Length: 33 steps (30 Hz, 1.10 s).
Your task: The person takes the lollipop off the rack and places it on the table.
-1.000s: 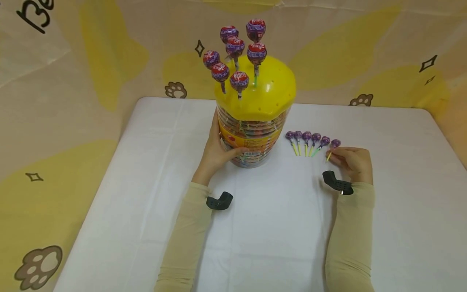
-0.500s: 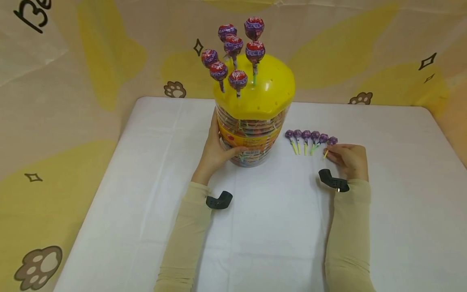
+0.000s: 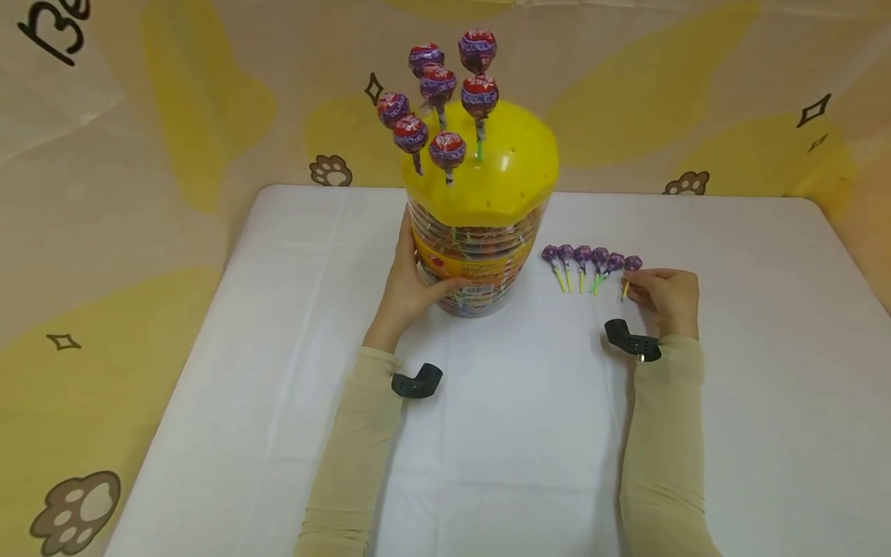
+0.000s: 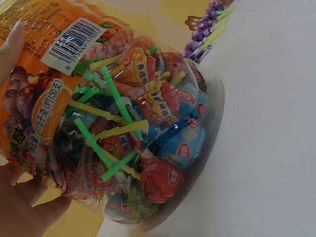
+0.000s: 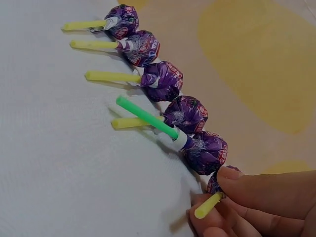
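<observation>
A large clear jar (image 3: 480,271) of wrapped lollipops stands upright on the table under a yellow lid (image 3: 518,170). My left hand (image 3: 407,290) grips its left side, thumb across the front near the barcode label (image 4: 74,44). Several red-and-purple lollipops (image 3: 479,97) stick up from the lid's left part. To the jar's right, purple lollipops (image 3: 582,257) lie in a row, sticks toward me. At the right end, my right hand (image 3: 668,298) pinches a yellow-stick lollipop (image 5: 210,205) between thumb and fingers, its head partly hidden. Beside it, a green-stick lollipop (image 5: 205,153) lies with its stick across a neighbour's.
The white tabletop (image 3: 515,433) spreads in front of the jar and row. Behind it hangs a patterned backdrop (image 3: 626,100) with paw prints. A black wrist camera (image 3: 418,381) sits on the left wrist, another black camera (image 3: 632,340) on the right.
My right hand has shifted slightly left and away from me, bringing its lollipop closer to the row, its stick now straighter. The green stick has swung over its neighbour's. My left hand keeps its grip.
</observation>
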{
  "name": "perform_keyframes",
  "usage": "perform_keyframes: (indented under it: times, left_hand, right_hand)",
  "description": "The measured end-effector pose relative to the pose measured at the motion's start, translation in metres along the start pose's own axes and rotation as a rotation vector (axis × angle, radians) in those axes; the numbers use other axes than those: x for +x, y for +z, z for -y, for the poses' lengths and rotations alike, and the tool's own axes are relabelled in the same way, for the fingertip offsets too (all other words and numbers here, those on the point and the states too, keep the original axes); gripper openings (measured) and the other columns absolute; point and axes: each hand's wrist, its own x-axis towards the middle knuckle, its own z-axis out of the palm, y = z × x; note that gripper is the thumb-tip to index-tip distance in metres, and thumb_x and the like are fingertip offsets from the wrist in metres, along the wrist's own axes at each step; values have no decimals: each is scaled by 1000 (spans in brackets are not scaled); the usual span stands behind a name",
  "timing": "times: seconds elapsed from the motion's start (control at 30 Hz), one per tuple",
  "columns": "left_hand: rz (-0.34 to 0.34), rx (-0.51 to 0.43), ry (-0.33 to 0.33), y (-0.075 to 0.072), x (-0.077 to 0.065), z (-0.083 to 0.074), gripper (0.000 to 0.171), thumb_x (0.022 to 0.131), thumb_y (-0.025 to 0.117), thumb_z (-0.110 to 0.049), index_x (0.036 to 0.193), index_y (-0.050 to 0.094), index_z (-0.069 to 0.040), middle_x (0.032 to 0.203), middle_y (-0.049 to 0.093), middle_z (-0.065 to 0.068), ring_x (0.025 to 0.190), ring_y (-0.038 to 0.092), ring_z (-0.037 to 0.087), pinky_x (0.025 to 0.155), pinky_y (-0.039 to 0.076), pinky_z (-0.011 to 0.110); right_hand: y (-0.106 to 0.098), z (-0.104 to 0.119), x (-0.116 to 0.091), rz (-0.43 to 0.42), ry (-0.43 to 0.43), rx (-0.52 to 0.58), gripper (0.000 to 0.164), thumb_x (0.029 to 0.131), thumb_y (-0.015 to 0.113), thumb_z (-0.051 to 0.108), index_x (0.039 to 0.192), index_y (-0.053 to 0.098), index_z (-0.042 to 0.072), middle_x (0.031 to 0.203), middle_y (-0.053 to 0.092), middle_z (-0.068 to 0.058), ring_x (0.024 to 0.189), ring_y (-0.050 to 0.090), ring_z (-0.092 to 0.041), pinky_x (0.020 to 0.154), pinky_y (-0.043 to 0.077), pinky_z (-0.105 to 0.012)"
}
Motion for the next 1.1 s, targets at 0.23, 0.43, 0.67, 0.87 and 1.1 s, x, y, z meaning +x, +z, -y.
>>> perform_keyframes:
  times: [0.23, 0.43, 0.67, 0.87, 1.1]
  left_hand:
    - [0, -8, -3, 0, 1, 0, 116, 75, 81, -19, 152, -6, -25, 156, 12, 1, 140, 20, 20, 115, 20, 41]
    - [7, -9, -16, 0, 1, -2, 117, 75, 81, -17, 152, -6, -24, 157, 11, 0, 141, 19, 19, 115, 19, 40]
    - [9, -18, -27, -1, 2, -2, 119, 74, 82, -13, 152, -8, -22, 157, 9, 1, 141, 19, 21, 115, 19, 40]
    - [0, -8, -12, -1, 1, 0, 116, 75, 81, -18, 152, -6, -25, 156, 13, 0, 140, 21, 19, 115, 20, 40]
    - [-6, -9, 12, 0, 1, 1, 115, 75, 81, -16, 152, -4, -23, 156, 14, 2, 140, 22, 20, 115, 21, 40]
  right_hand:
    - [0, -1, 2, -66, -64, -253, 24, 81, 72, 6, 64, 64, 21, 54, 59, 16, 49, 58, 1, 53, 51, -11]
    - [0, 0, 2, -89, -99, -358, 23, 81, 73, 11, 65, 62, 23, 50, 57, 21, 49, 57, 4, 54, 48, -7]
    - [0, 0, 0, -98, -116, -407, 18, 81, 73, 12, 70, 63, 21, 48, 56, 22, 49, 58, 6, 59, 45, -5]
    - [-1, 1, -2, -118, -111, -439, 5, 82, 73, 15, 79, 70, 17, 48, 56, 23, 51, 58, 7, 68, 42, -8]
    - [1, 10, -9, -155, -144, -299, 10, 82, 72, 6, 91, 74, 2, 60, 58, 19, 54, 58, 3, 60, 48, -9]
